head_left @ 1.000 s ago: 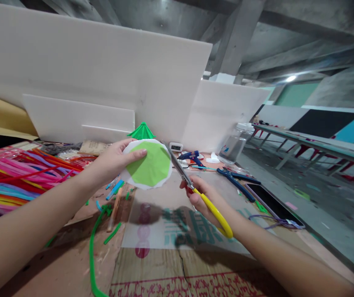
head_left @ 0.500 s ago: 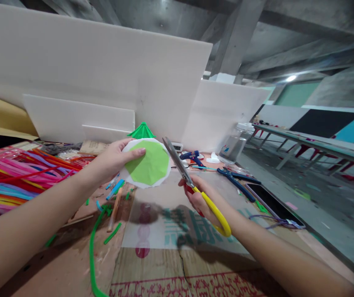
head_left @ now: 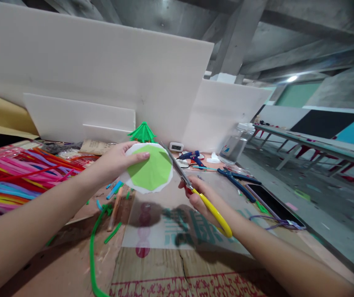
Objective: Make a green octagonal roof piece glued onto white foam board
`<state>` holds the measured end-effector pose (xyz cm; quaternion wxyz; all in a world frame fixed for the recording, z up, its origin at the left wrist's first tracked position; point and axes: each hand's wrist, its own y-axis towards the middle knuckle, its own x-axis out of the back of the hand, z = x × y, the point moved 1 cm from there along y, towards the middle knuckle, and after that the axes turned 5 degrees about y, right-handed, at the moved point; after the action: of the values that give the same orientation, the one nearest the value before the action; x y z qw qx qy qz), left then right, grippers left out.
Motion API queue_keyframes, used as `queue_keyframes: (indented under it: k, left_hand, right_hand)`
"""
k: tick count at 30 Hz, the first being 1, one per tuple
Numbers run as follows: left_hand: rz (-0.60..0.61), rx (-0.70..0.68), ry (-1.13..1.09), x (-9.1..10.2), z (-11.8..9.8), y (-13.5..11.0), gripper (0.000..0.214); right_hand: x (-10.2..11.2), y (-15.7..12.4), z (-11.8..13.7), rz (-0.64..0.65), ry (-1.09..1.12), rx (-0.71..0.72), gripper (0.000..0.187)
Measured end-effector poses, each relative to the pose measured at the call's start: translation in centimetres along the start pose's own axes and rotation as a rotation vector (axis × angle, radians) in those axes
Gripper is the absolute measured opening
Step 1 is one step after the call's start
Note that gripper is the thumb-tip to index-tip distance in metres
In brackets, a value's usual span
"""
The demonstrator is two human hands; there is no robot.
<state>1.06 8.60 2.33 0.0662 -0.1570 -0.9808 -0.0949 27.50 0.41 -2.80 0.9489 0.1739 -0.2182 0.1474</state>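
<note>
My left hand (head_left: 130,156) pinches a rounded paper piece (head_left: 152,171), light green in the middle with a white border, thumb on its face. My right hand (head_left: 203,196) is wrapped round scissors (head_left: 212,210) with yellow and red handles. Their blades point up and left beside the paper's right edge; whether they touch it I cannot tell. Behind the paper stands a small green roof-shaped model (head_left: 142,133), its lower part hidden. Under both hands lies a cardboard sheet (head_left: 146,268) partly covered by white printed material.
Colourful pipe cleaners (head_left: 25,177) pile up at left, near green scraps (head_left: 112,233). A glue gun (head_left: 191,156), a small digital display (head_left: 176,147), a clear bottle (head_left: 235,142), blue-handled pliers (head_left: 235,181) and a phone (head_left: 274,204) sit at right. White boards (head_left: 102,74) stand behind.
My left hand has moved the paper slightly right and down, nearer the scissors. The scissors have shifted only a little, and the blades now lie closer to the paper's edge.
</note>
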Motion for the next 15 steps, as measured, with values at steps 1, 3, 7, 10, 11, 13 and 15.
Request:
queue_keyframes:
  k: [1,3,7,10,11,13,15]
  left_hand:
    - [0.007,0.003,-0.01,-0.02,0.06,0.03,0.044]
    - [0.02,0.011,-0.035,-0.06,0.19,0.11,0.043]
    - [0.039,0.009,-0.073,-0.23,0.26,0.17,0.041]
    - [0.044,0.003,-0.082,-0.26,0.25,0.12,0.042]
    - [0.045,0.002,-0.077,-0.23,0.25,0.1,0.042]
    - [0.046,-0.006,-0.047,-0.12,0.24,0.08,0.043]
    - [0.05,-0.011,0.007,0.02,0.22,0.06,0.043]
  right_hand:
    - [-0.07,0.02,-0.05,-0.002,0.008,-0.007,0.066]
    - [-0.21,0.02,-0.07,-0.001,0.018,-0.02,0.069]
    - [-0.3,-0.09,0.06,0.008,0.04,-0.001,0.071]
    - [-0.25,-0.22,0.04,0.05,0.06,0.021,0.071]
    - [-0.21,-0.25,0.03,0.059,0.063,0.023,0.071]
    - [-0.12,-0.29,0.04,0.06,0.059,0.025,0.07]
    - [-0.05,-0.28,0.16,0.063,0.043,0.019,0.07]
